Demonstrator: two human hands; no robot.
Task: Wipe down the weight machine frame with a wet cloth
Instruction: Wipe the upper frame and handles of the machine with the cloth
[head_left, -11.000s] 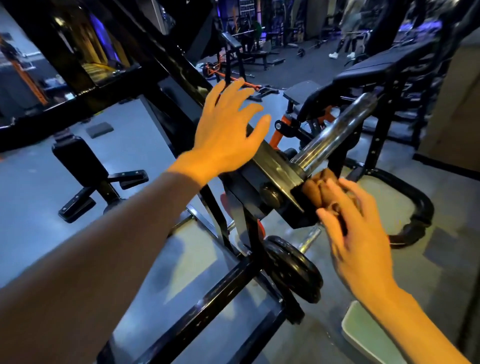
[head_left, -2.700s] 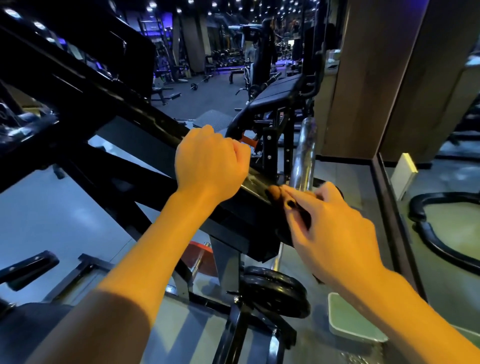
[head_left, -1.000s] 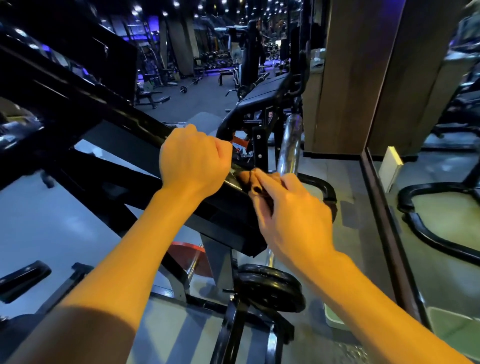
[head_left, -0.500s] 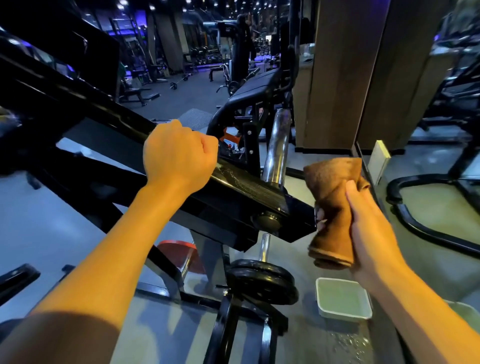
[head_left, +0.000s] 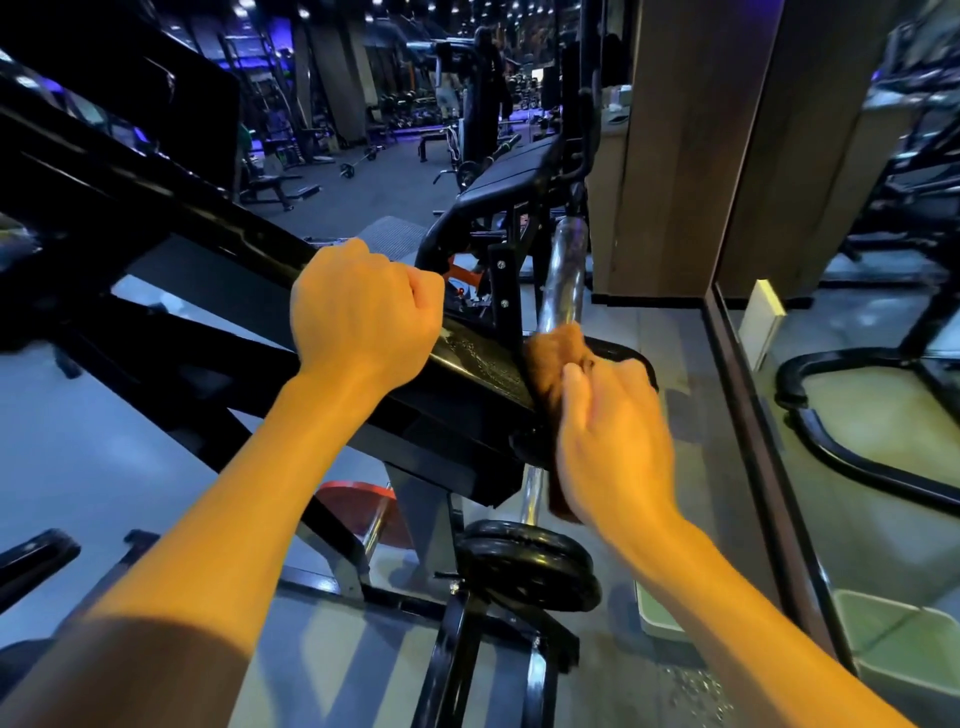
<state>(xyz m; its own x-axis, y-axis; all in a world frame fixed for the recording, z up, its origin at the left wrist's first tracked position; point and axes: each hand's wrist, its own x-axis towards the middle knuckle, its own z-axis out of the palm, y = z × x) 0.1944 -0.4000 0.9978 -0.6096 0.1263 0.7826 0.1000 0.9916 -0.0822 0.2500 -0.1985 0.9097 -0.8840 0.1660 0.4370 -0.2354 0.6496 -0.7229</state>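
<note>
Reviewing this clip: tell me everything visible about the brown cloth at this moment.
The brown cloth looks soft and napped, like towelling, bunched into a thick fold. The right hand grips it, fingers curled round it, and covers most of it. Its exposed top sits against the end of the black sloping frame beam, at the base of the chrome bar. A darker strip shows below the hand. The beam beside it glistens with droplets.

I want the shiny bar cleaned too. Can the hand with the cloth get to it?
Probably yes. The right hand grips the brown cloth at the black frame arm's end, right where the chrome bar begins. Nothing lies between cloth and bar.
</note>
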